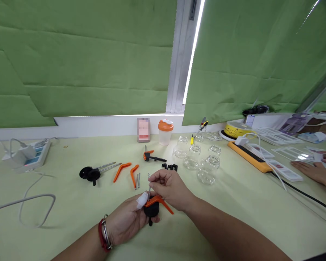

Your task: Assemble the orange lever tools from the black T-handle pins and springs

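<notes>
While the left hand grips the black disc, the right pinches a metal rod.
Rod near-upright, directly below right fingertips, at orange lever.

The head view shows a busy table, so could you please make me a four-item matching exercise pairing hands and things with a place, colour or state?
Column one:
1. Left hand
2. Right hand
3. Shaker bottle
4. Glass jars

Column two:
A. pinching a slim metal rod
B. see-through, standing in a group
C. holding a black round part, with an orange handle above it
D. topped by an orange lid, near the wall

Right pairs: 1-C, 2-A, 3-D, 4-B.
</notes>
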A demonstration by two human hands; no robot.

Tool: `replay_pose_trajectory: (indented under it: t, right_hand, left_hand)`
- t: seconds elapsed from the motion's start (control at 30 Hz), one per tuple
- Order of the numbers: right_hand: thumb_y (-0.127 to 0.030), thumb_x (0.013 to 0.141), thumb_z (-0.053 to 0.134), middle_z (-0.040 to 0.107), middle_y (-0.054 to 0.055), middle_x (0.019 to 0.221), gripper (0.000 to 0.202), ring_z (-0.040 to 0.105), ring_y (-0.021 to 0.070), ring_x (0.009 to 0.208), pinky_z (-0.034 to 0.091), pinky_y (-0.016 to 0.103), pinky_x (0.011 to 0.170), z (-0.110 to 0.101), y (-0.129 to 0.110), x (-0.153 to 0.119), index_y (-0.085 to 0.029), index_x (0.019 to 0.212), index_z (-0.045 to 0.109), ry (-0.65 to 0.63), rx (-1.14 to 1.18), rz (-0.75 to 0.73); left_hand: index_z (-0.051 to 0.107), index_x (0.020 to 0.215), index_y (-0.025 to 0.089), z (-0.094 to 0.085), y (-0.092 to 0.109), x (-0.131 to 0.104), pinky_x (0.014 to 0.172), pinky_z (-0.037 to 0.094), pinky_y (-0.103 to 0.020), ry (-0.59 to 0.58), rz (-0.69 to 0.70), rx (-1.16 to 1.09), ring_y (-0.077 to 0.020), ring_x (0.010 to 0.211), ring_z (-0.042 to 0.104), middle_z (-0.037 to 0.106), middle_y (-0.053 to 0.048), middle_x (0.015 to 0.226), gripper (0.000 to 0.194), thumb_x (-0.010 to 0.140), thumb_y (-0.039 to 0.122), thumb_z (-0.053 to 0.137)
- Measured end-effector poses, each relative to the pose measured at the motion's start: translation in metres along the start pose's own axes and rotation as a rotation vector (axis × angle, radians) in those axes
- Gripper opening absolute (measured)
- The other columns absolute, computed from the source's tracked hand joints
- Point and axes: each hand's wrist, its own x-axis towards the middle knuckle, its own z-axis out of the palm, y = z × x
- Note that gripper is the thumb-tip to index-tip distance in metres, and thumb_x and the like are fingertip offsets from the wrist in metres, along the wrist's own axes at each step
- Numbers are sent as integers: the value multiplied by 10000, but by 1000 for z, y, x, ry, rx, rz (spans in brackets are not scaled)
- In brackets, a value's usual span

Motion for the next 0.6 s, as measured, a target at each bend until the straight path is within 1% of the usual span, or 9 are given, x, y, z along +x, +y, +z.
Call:
replay_pose_trajectory:
  t: [0.1, 0.23, 0.33, 0.47, 0.6]
  right_hand:
    - [-251, 697, 679, 601, -29, 658, 150, 635, 126, 630, 541, 282, 643, -1, -1, -1, -162, 802, 620, -13, -30, 5]
    - [-221, 704, 653, 631, -5, 658, 94, 622, 124, 627, 505, 255, 616, -1, 0, -3, -153, 767, 642, -40, -212, -5]
    - [-231, 727, 622, 645, 7, 676, 100, 611, 121, 621, 486, 240, 586, -1, 2, -4, -154, 775, 665, -45, -318, -15]
    - [-244, 755, 589, 673, 24, 719, 132, 627, 131, 643, 488, 236, 585, -2, 3, -5, -157, 795, 679, -79, -348, -7]
    - [-229, 762, 570, 683, 28, 744, 146, 638, 139, 671, 500, 245, 619, -2, -1, -6, -158, 794, 693, -95, -362, -11]
  left_hand:
    - [645, 884, 135, 0, 0, 1, 692, 414, -361, 1, 11, -3, -177, 680, 496, 543, -53, 752, 295, 859, 419, 570]
    - [639, 810, 133, 1, 1, 1, 686, 414, -363, 8, 9, -4, -174, 667, 484, 524, -43, 720, 296, 838, 425, 599]
    - [647, 841, 133, 0, 2, 1, 680, 413, -354, 20, -8, -9, -176, 682, 486, 526, -43, 734, 312, 814, 443, 627]
    - [647, 851, 134, -2, 1, 1, 693, 420, -376, 32, -4, -14, -179, 669, 495, 531, -40, 728, 337, 803, 468, 630]
    - [644, 851, 135, -3, 1, 1, 696, 423, -388, 28, -2, -13, -182, 659, 506, 539, -41, 721, 343, 802, 474, 629]
